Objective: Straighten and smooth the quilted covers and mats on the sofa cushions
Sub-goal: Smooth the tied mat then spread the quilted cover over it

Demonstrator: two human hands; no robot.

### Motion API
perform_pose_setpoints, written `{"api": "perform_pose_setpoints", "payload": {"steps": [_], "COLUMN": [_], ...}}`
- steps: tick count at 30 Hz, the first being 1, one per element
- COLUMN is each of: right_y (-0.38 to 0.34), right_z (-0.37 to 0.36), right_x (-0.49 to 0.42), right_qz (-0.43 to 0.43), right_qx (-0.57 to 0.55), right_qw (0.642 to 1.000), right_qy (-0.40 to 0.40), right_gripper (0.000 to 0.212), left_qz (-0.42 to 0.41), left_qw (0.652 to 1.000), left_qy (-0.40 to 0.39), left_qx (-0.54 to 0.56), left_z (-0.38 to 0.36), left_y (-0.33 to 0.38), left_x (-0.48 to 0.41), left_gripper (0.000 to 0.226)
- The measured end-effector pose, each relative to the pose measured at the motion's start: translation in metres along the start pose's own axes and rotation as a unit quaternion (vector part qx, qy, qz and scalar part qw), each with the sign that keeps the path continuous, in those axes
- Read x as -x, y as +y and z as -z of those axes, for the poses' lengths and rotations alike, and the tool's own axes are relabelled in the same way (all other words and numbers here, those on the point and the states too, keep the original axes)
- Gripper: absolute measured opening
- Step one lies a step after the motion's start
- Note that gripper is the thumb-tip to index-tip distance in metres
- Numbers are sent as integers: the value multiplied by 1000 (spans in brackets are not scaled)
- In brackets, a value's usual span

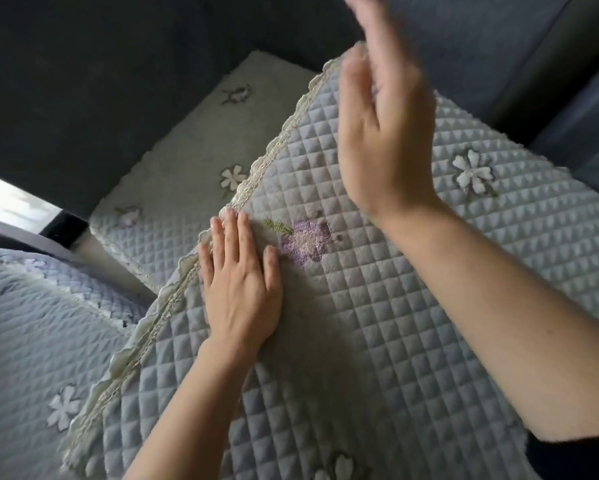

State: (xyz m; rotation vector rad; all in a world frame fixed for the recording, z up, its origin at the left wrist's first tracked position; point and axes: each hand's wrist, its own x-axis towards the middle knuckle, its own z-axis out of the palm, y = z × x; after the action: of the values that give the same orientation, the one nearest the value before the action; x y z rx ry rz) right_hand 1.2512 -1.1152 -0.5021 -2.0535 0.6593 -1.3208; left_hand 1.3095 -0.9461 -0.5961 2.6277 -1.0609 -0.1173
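Quilted grey-blue cloth lies under the left hand [240, 289], its straight fingers pressed flat on the quilted cover [395, 323], gripping nothing. The lace trim [173, 306] runs beside its little finger; a purple embroidered flower [305, 240] sits just past its thumb. Beyond, the right hand [384, 133], blurred, fingers loosely straight and empty, is over the cover's far edge.

The left hand [242, 289] lies flat on the middle cover [412, 323] beside its left edge; the right hand [384, 140] is raised above it, farther back. A second mat [173, 168] lies left and behind, a third cover [31, 323] near left, the sofa back [118, 64] behind both.
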Motion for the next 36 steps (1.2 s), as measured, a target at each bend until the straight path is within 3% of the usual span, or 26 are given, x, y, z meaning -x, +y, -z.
{"api": "perform_pose_setpoints", "payload": {"steps": [1, 2, 4, 5, 7, 9, 11, 13, 15, 17, 20, 22, 24, 26, 29, 31, 33, 35, 36], "right_y": [7, 17, 44, 54, 50, 24, -17, -61, -68, -37, 28, 33, 10, -18, -56, -39, -1, 44, 57], "right_z": [1, -1, 2, 4, 4, 2, 2, 9, 16, 22, 36, 38, 40, 49, 80, 92, 96, 105, 105], "right_x": [27, 65, 139, 155, 148, 119, 89, 69, 81, 134, 220, 216, 184, 146, 101, 121, 186, 252, 261], "right_qz": [22, 24, 39, 30, -38, -103, -113, -50, -6, 8, 9, -47, -132, -151, -56, -13, -32, -30, -40], "right_qx": [40, 106, 242, 268, 244, 174, 67, -33, -64, 42, 228, 206, 116, 28, -46, -40, 104, 236, 246], "right_qw": [999, 989, 920, 890, 872, 902, 959, 992, 997, 993, 922, 913, 931, 963, 996, 999, 986, 926, 913], "right_qy": [-27, -105, -306, -368, -422, -382, -253, -113, -42, -106, -313, -349, -319, -223, -54, -12, -129, -294, -321], "right_gripper": [43, 47, 55, 58, 58, 56, 53, 46, 45, 48, 55, 55, 53, 50, 42, 40, 47, 52, 53], "left_qz": [0, 0, -12, -18, -17, 12, 26, 32, 38, 32, -31, -65, -81, -102, -111, -100, -100, -118, -127], "left_qw": [999, 996, 980, 969, 967, 993, 999, 999, 999, 993, 973, 976, 994, 992, 992, 995, 988, 972, 968], "left_qy": [27, 69, 175, 218, 223, 111, 10, 0, 26, 97, 204, 187, 71, -19, -33, 17, 106, 175, 185], "left_qx": [24, 52, 94, 114, 123, 50, -39, -38, 9, 56, 107, 95, 22, -66, -58, -7, 58, 99, 108], "left_z": [9, 20, 45, 52, 48, 24, 1, -4, 11, 28, 53, 43, 14, -14, -12, 7, 25, 37, 34], "left_y": [2, 5, 9, 9, -1, -18, -35, -40, -32, -21, 6, 10, 0, -15, -11, 7, 32, 58, 66], "left_x": [0, 0, 8, 13, 31, 57, 75, 75, 72, 73, 76, 83, 101, 117, 115, 110, 105, 104, 103], "left_gripper": [65, 63, 61, 61, 61, 63, 67, 68, 66, 62, 60, 60, 61, 62, 62, 60, 60, 58, 57]}}
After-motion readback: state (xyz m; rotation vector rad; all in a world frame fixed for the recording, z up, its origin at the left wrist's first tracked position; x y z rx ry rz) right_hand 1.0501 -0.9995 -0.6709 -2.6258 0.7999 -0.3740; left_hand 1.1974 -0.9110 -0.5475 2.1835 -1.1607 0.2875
